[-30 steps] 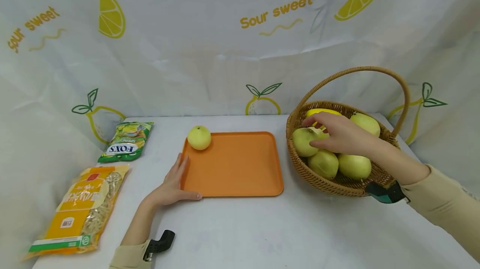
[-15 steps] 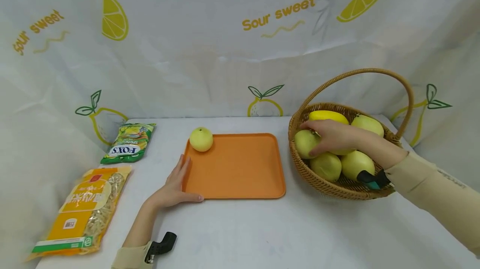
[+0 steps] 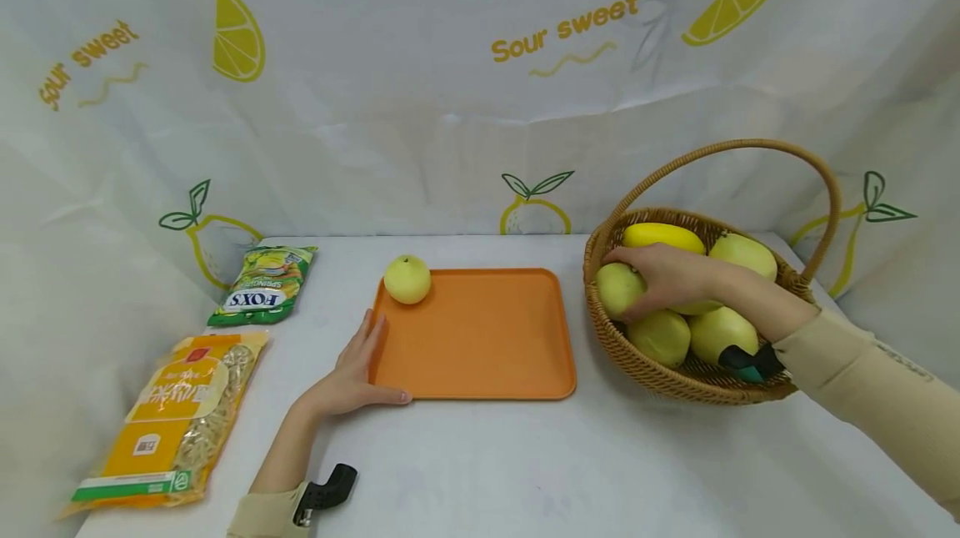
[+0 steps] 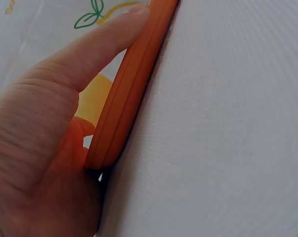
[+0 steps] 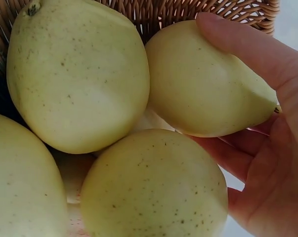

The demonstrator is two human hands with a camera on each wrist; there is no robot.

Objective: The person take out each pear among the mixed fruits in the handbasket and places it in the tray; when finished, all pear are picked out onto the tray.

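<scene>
- We see the right hand (image 3: 671,273) in the basket, its fingers (image 5: 233,153) under a pale green pear (image 5: 208,79), thumb (image 5: 247,47) on top; too light a grip could, we judge, let the smooth skin slip.
- Between them, the pear's long axis runs outward from the palm: the narrower stem end points at the palm, the blunt end away.
- Crowding its blunt end we see a larger pear (image 5: 79,74); dragging against it could twist the fruit loose.
- Around those fingers stands the wicker basket (image 3: 637,367); a steep lift could snag its arched handle (image 3: 735,144).
- Well left of them, the left hand (image 3: 352,379), fingers spread wide, touches the orange tray (image 3: 480,334); a hard push could slide it on the desk (image 3: 465,471) and roll the round fruit (image 3: 407,279) beyond those fingertips.
</scene>
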